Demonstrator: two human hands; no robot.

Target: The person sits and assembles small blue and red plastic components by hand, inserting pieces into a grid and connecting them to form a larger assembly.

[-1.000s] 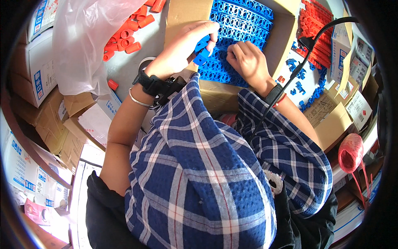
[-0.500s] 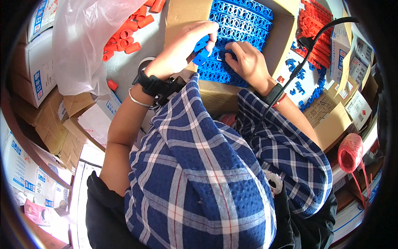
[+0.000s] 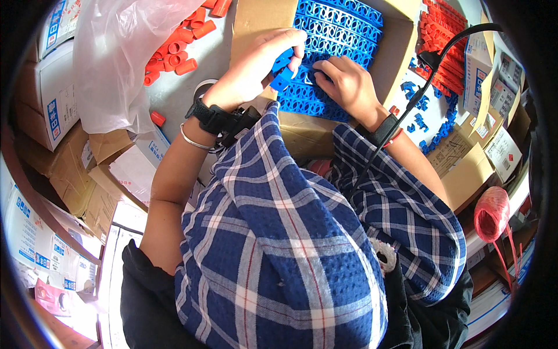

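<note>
Rows of blue plastic clips (image 3: 340,43) with round openings fill an open cardboard box (image 3: 260,20) in front of me. My left hand (image 3: 251,65) is over the box's left side, closed around a few loose blue clips (image 3: 282,79) that stick out below its fingers. My right hand (image 3: 353,88) is over the middle rows. Its thumb and forefinger are bent together at a blue clip (image 3: 317,74), which they partly hide.
Orange-red pipe sleeves (image 3: 177,52) lie at the left beside a translucent plastic bag (image 3: 110,64). Right of the box are red clip strips (image 3: 442,46) and scattered blue clips (image 3: 419,121). A black cable (image 3: 415,99) passes by my right wrist. Pink twine (image 3: 491,215) hangs far right.
My right hand has shifted very slightly up and its fingers have moved a little over the clips. My left hand keeps its place with the same blue clips.
</note>
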